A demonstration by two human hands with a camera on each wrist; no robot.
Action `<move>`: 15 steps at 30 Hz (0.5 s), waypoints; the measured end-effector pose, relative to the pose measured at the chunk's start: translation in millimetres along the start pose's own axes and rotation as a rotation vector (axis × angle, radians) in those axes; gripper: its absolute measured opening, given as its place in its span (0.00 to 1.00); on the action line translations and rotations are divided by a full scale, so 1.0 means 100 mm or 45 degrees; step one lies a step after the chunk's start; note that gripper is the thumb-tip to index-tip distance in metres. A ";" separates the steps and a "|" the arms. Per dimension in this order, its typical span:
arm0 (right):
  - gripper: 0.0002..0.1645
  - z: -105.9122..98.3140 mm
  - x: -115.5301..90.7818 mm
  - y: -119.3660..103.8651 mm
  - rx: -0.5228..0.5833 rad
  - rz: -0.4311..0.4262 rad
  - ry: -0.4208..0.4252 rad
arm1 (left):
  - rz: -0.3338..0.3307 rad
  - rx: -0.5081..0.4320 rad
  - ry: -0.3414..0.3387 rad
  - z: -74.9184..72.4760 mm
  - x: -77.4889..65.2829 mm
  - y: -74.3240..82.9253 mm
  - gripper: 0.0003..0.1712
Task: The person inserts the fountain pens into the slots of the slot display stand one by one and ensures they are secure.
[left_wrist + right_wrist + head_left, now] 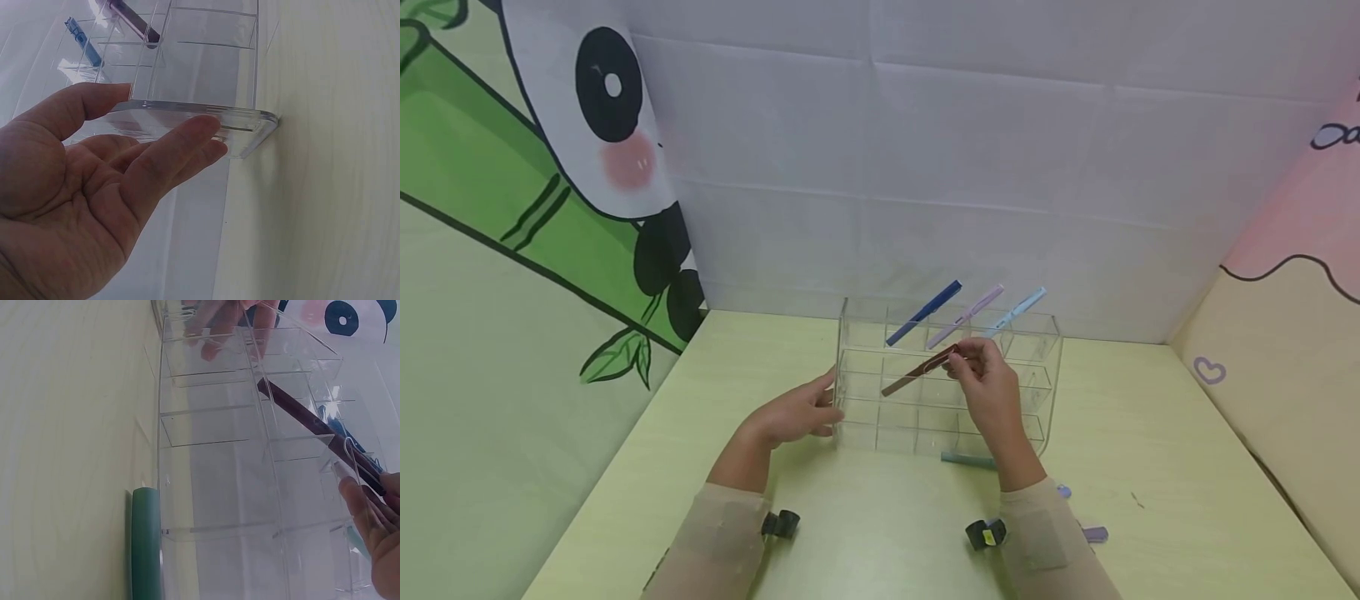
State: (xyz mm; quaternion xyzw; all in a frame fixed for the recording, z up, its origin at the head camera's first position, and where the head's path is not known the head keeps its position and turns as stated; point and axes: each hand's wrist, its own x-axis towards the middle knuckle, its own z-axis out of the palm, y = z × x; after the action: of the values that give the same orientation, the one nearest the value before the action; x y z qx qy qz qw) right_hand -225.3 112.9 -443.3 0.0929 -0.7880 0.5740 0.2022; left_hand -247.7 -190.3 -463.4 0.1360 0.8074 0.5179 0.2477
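A clear plastic pen organizer (898, 417) with stepped rows of compartments stands on the table. My left hand (797, 412) is at its left end; in the left wrist view the extended fingers (172, 153) rest against the outer side wall. My right hand (988, 383) pinches a dark brown pen (910, 377) near its clip end. The pen slants over the middle rows, its other end pointing down to the left. A dark blue pen (922, 314), a lilac pen (966, 317) and a light blue pen (1018, 310) lean in separate compartments of the back row.
A green pen (966, 459) lies along the organizer's front edge, partly behind my right forearm. Beside that forearm a purple pen end (1095, 534) and a small blue-violet piece (1063, 492) show on the table. A white sheet (962, 167) hangs behind.
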 end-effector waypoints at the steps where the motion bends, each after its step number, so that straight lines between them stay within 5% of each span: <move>1: 0.16 0.00 0.00 0.01 -0.014 -0.015 0.007 | -0.001 0.000 0.001 0.00 0.00 0.00 0.47; 15: 0.20 -0.12 0.06 0.02 -0.141 -0.117 0.006 | -0.023 -0.009 0.022 0.04 0.06 0.03 0.47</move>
State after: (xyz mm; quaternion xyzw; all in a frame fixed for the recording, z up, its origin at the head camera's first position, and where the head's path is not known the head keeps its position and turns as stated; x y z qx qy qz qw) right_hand -229.4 125.2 -439.6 0.1163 -0.8130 0.5198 0.2350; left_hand -250.7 -183.1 -464.0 0.1232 0.8089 0.5196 0.2459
